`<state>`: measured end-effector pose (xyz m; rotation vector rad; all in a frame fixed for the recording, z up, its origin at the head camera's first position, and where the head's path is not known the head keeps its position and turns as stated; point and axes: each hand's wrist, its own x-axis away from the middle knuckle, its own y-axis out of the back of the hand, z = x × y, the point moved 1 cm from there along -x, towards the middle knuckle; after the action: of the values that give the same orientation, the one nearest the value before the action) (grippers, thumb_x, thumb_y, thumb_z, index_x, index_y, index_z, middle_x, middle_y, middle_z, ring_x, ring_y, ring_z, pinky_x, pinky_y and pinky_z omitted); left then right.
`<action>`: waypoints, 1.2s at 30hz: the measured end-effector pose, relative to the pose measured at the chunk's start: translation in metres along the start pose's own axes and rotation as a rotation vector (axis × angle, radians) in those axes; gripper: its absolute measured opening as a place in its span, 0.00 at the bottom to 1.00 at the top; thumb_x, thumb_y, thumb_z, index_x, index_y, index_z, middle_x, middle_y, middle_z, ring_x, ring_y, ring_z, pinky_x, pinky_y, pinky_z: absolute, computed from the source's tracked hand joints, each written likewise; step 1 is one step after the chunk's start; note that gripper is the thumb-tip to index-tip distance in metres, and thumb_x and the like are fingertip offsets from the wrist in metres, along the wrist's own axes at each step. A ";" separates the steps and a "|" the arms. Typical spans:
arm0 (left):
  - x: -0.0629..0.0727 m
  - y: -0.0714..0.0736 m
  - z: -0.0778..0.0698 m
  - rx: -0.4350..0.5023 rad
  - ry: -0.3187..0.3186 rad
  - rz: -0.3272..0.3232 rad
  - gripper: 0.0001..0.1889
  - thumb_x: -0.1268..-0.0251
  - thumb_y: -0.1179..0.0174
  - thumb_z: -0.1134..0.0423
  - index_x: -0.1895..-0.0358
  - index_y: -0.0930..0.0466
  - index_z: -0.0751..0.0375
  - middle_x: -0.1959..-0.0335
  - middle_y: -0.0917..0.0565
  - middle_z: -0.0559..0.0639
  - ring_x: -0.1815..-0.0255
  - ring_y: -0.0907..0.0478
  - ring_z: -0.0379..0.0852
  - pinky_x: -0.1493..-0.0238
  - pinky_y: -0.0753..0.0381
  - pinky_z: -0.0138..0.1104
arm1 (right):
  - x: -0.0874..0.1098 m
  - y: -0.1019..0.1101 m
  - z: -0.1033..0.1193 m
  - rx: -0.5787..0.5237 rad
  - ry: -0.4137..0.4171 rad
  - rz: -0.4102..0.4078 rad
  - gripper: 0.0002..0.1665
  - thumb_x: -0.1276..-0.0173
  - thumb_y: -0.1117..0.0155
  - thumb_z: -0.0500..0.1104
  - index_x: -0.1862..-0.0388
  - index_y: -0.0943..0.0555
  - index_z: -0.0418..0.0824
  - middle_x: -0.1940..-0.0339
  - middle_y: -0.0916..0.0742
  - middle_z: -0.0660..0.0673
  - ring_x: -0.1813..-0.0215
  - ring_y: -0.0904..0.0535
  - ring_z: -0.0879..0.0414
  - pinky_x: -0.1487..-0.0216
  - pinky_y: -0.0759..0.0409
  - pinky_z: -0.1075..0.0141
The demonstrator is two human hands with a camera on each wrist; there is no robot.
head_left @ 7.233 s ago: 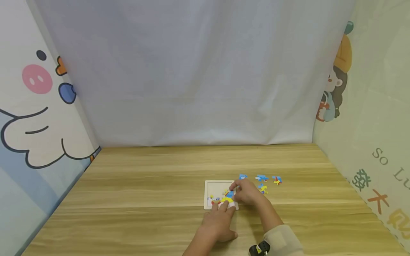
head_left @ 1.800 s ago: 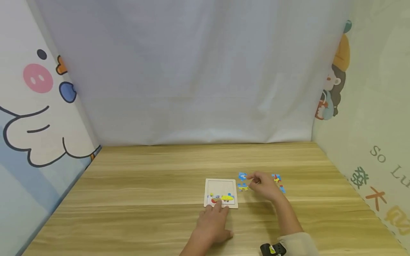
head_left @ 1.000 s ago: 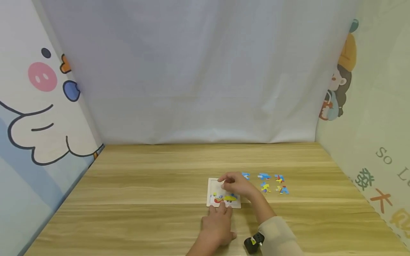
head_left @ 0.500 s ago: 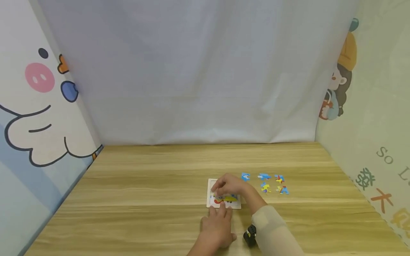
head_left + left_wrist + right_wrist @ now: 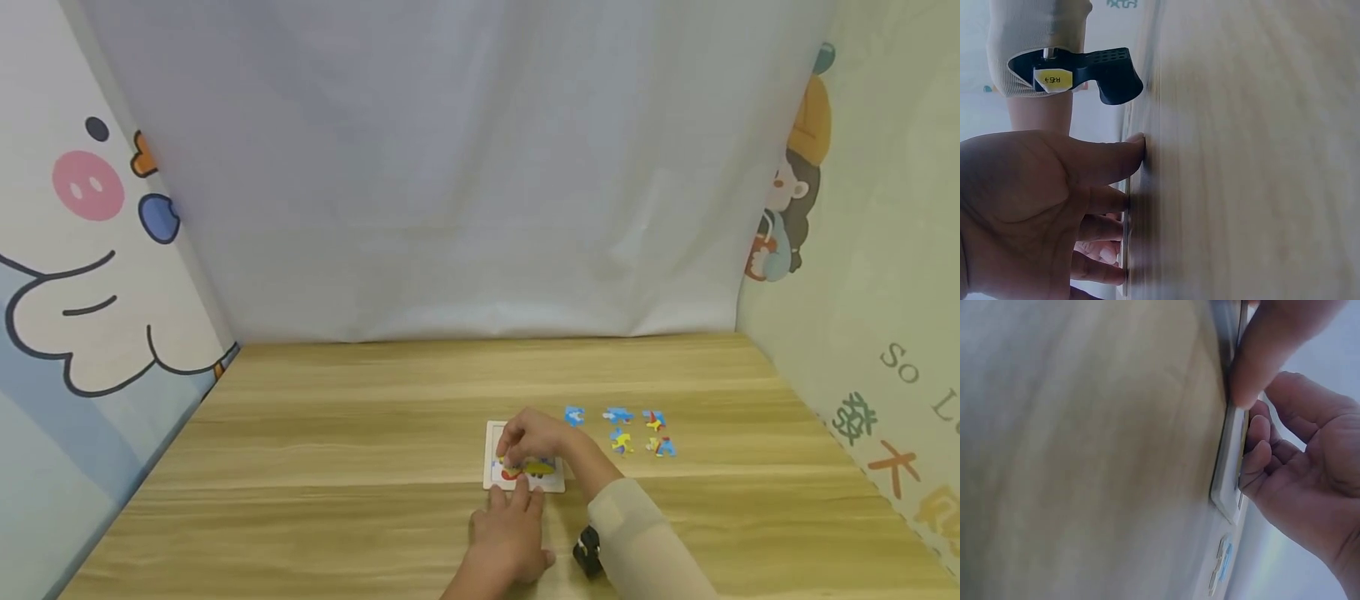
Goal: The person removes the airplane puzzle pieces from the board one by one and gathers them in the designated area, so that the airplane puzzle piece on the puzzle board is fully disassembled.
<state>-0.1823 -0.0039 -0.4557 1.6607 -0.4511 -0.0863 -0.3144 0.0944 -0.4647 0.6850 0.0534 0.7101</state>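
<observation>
A square wooden jigsaw board (image 5: pixel 487 468) with a pale rim lies on the table, its lower part filled with red, yellow and blue picture pieces. My left hand (image 5: pixel 510 533) rests against the near rim, fingers extended and spread; the left wrist view shows its fingertips on the board's edge. Over the board's left half, my right hand (image 5: pixel 536 435) has curled fingers and thumb pinching a puzzle piece, which the fingers mostly hide. In the right wrist view those fingers (image 5: pixel 1257 465) reach down onto the board. Several loose puzzle pieces (image 5: pixel 622 441) lie right of the board.
The wood-grain table (image 5: pixel 337 433) runs back to a grey-white curtain (image 5: pixel 450 208). Cartoon-printed panels stand at left and right. A black wrist camera (image 5: pixel 587 552) sits below the right sleeve (image 5: pixel 648 533).
The blue-and-red piece went from the board to the loose ones. A yellow-and-blue piece left the table; my right hand moved left over the board and lowered. The left hand stayed at the rim.
</observation>
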 end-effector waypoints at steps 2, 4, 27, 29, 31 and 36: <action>0.001 0.000 0.000 0.005 -0.002 -0.005 0.40 0.50 0.35 0.43 0.33 0.35 0.55 0.31 0.39 0.54 0.38 0.41 0.61 0.57 0.27 0.54 | 0.000 -0.001 0.000 0.006 -0.002 0.000 0.05 0.45 0.35 0.29 0.70 0.17 0.36 0.77 0.18 0.51 0.72 0.26 0.60 0.68 0.27 0.68; 0.001 -0.001 0.000 0.013 -0.002 -0.010 0.40 0.50 0.35 0.43 0.33 0.35 0.55 0.31 0.39 0.53 0.39 0.40 0.60 0.58 0.27 0.54 | 0.000 -0.001 0.001 0.012 -0.002 0.001 0.05 0.45 0.35 0.29 0.70 0.17 0.36 0.77 0.18 0.51 0.72 0.26 0.60 0.68 0.27 0.69; -0.002 -0.003 -0.002 -0.008 0.018 0.003 0.40 0.52 0.33 0.43 0.34 0.33 0.53 0.33 0.37 0.52 0.44 0.36 0.56 0.63 0.25 0.53 | 0.002 -0.006 0.002 -0.211 0.008 0.062 0.11 0.45 0.42 0.24 0.63 0.24 0.32 0.76 0.18 0.44 0.75 0.24 0.56 0.73 0.27 0.67; -0.001 -0.003 -0.002 -0.015 0.017 -0.006 0.40 0.53 0.33 0.43 0.34 0.33 0.53 0.34 0.36 0.51 0.45 0.36 0.56 0.64 0.25 0.52 | 0.004 -0.006 0.001 -0.220 0.021 0.004 0.11 0.43 0.41 0.26 0.61 0.23 0.32 0.74 0.18 0.45 0.75 0.25 0.57 0.74 0.28 0.67; -0.001 -0.003 -0.002 -0.020 0.016 -0.019 0.40 0.53 0.33 0.43 0.34 0.33 0.53 0.34 0.36 0.51 0.45 0.36 0.55 0.65 0.25 0.52 | 0.006 -0.005 0.002 -0.234 0.033 -0.076 0.10 0.41 0.39 0.30 0.59 0.23 0.32 0.74 0.19 0.46 0.75 0.27 0.57 0.74 0.30 0.67; -0.001 -0.003 -0.002 -0.017 0.015 -0.038 0.39 0.53 0.32 0.44 0.35 0.32 0.52 0.34 0.36 0.51 0.45 0.36 0.55 0.65 0.26 0.52 | 0.008 0.000 0.003 -0.268 0.066 -0.207 0.13 0.40 0.35 0.34 0.57 0.22 0.31 0.78 0.22 0.47 0.75 0.29 0.57 0.71 0.30 0.65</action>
<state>-0.1824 -0.0018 -0.4583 1.6528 -0.4068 -0.1058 -0.3075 0.0981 -0.4612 0.3929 0.0866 0.5285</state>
